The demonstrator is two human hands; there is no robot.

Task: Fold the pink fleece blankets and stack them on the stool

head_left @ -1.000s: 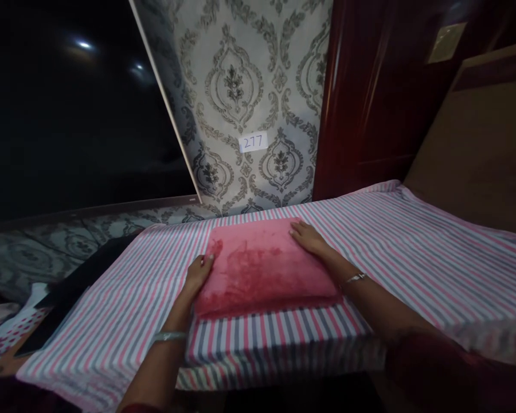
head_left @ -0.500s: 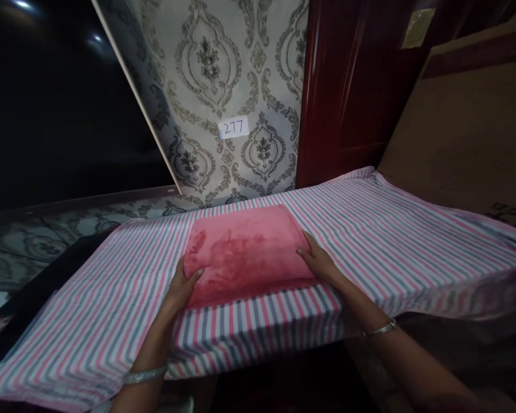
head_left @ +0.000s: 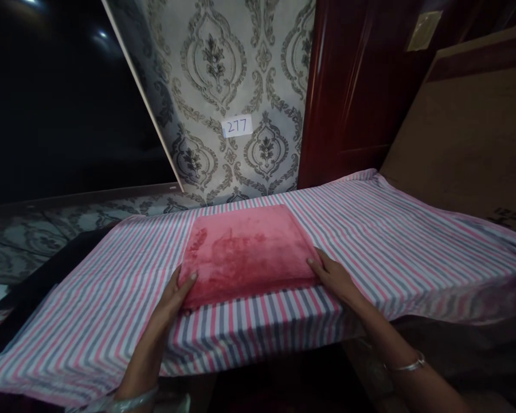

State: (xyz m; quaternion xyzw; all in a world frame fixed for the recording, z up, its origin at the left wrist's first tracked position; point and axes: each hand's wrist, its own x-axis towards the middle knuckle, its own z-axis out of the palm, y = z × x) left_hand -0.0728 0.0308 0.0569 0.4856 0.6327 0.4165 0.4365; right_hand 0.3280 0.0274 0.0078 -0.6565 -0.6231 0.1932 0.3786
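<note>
A folded pink plush cloth [head_left: 245, 246] lies flat near the front edge of the table, its nap darker in smeared patches. My left hand [head_left: 172, 292] is at its left front corner, thumb on top and fingers along the side. At the right edge, my right hand [head_left: 333, 275] holds the cloth the same way, thumb resting on the surface. The undersides of the fingers are hidden. Beneath the cloth, a pink, grey and white striped tablecloth [head_left: 370, 229] covers the table.
A large dark screen [head_left: 69, 103] stands at the back left. Behind the table is a patterned wall with a paper label [head_left: 237, 125] reading 277. A dark red wooden panel [head_left: 348, 92] and a big cardboard box [head_left: 468, 126] stand at the right.
Both hands have slid a little toward me along the cloth's sides and slightly farther apart. The cloth keeps its place and shape, and the view has shifted slightly.
</note>
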